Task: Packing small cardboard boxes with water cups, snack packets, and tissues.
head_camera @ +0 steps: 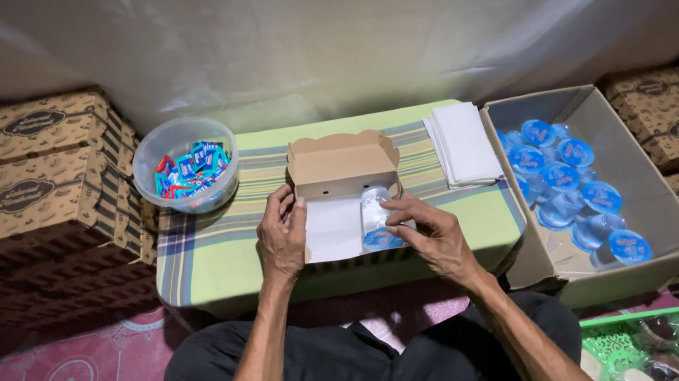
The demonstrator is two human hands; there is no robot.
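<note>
Pale sheeting hangs behind a low table (214,266) covered in a green striped cloth, with the person sitting cross-legged at its six o'clock edge. At the table's centre lies an open cardboard snack box (341,163), lid tipped back toward twelve o'clock, with a white napkin (332,230) lining its left half.

The left hand (281,239) steadies the box at its nine o'clock wall, thumb and fingers loosely curled against the edge rather than clamped. The right hand (428,226) has its fingertips closed lightly on a sealed water cup (376,216) that lies on its side in the box's right half, blue lid toward six o'clock — whether the cup has fully settled on the box floor I cannot tell.

At ten o'clock stands a clear tub of wrapped sweets (186,165); at two o'clock a stack of white napkins (462,142); at three o'clock a large carton (630,169) of more blue-lidded cups.

The risk, as I judge it: a cup on its side can roll, rucking the napkin or pushing against the thin wall. Pressing on the foil seal could burst it and soak the lining. The left hand's light hold may also let the box slide on the cloth — and the lid could flop forward onto the fingers.
</note>
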